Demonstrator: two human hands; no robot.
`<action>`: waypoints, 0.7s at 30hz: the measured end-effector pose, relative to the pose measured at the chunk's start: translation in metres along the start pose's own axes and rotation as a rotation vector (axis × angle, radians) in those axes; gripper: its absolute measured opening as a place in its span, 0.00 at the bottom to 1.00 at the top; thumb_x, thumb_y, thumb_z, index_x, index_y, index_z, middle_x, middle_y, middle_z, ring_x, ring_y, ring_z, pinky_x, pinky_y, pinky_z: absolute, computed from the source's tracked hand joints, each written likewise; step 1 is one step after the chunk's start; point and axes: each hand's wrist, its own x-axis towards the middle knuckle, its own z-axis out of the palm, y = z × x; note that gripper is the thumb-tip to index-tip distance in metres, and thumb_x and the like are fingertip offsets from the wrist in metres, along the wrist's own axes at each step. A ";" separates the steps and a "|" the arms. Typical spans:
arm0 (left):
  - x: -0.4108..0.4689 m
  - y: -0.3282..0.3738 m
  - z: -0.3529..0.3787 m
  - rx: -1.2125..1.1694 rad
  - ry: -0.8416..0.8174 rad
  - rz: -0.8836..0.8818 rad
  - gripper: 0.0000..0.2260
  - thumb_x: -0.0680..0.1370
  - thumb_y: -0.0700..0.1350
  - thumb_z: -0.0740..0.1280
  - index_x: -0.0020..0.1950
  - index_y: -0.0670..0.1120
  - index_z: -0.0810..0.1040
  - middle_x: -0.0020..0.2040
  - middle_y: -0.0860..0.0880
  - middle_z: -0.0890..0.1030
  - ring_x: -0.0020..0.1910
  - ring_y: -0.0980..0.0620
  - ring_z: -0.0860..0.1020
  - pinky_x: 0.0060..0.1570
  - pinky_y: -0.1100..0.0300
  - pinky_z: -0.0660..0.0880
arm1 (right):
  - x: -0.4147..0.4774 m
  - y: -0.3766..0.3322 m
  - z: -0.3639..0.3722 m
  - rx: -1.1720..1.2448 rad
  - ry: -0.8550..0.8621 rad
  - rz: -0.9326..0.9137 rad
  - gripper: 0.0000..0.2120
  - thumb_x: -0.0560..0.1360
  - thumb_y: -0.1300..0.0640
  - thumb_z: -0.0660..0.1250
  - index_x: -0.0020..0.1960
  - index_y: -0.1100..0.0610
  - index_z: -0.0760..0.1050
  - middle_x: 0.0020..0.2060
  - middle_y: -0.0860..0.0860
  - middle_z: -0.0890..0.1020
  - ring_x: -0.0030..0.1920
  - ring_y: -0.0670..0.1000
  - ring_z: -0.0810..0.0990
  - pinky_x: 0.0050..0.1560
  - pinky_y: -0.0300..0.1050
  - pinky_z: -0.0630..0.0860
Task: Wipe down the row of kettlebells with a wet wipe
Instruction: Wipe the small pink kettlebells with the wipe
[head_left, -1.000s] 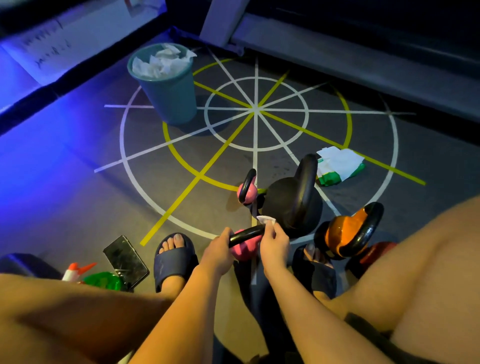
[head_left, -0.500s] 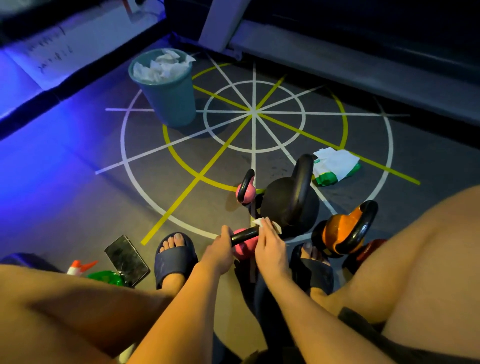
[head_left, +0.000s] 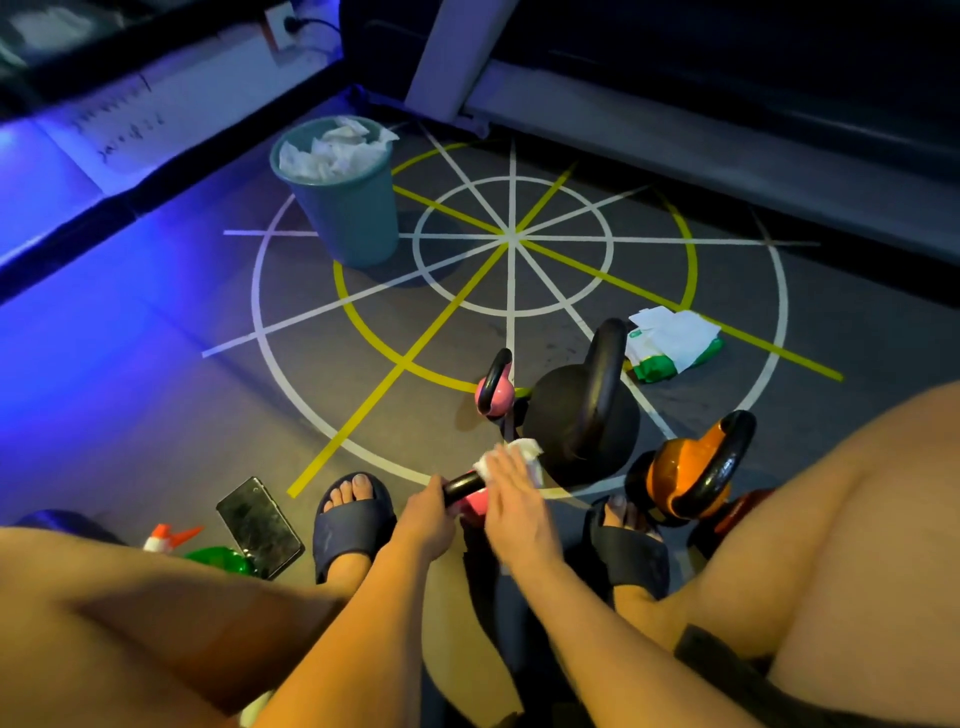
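1. Head view: the left hand (head_left: 428, 512) is wrapped tight around one end of the black handle (head_left: 464, 484) of the near pink kettlebell (head_left: 476, 504).
2. The right hand (head_left: 514, 493) lies on the same handle, just beside the left one. Its fingers look mostly straight and press a white wet wipe (head_left: 522, 451) down on the bar. This hand is blurry and its thumb is hidden.
3. The near pink kettlebell sits on the gray floor (head_left: 156, 415) between the person's two feet. Its handle is a smooth round bar. The bar's long way runs from low left to up right.
4. The wet wipe is soft and crumpled, and it sticks out past the fingertips.
5. Behind it stand a small pink kettlebell (head_left: 493, 397) and a big round black kettlebell (head_left: 576, 421), just beside each other. A shiny orange kettlebell (head_left: 685, 467) with a thick black loop stands to the right.
6. A white and green wipe pack (head_left: 670, 343) lies farther back. A round teal bin (head_left: 353, 218) is full of crumpled white wipes.
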 end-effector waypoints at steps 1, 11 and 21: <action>0.001 0.000 -0.002 0.035 -0.009 0.008 0.14 0.83 0.48 0.65 0.67 0.45 0.71 0.58 0.41 0.81 0.57 0.41 0.79 0.53 0.52 0.73 | -0.003 -0.003 0.004 -0.038 -0.048 -0.065 0.21 0.81 0.57 0.54 0.72 0.55 0.71 0.73 0.50 0.70 0.77 0.52 0.62 0.77 0.53 0.59; -0.004 0.001 0.003 0.128 -0.007 0.068 0.13 0.84 0.47 0.61 0.66 0.46 0.64 0.55 0.43 0.80 0.51 0.40 0.80 0.46 0.50 0.74 | -0.005 -0.008 -0.003 -0.147 -0.074 -0.175 0.22 0.81 0.59 0.56 0.75 0.61 0.67 0.74 0.56 0.69 0.78 0.55 0.60 0.79 0.52 0.52; -0.005 0.002 0.000 0.083 0.014 0.057 0.14 0.83 0.53 0.64 0.63 0.49 0.66 0.53 0.45 0.81 0.51 0.41 0.80 0.51 0.48 0.76 | -0.012 0.001 -0.003 -0.078 -0.085 0.056 0.35 0.76 0.52 0.57 0.81 0.53 0.51 0.81 0.48 0.49 0.80 0.46 0.38 0.79 0.56 0.50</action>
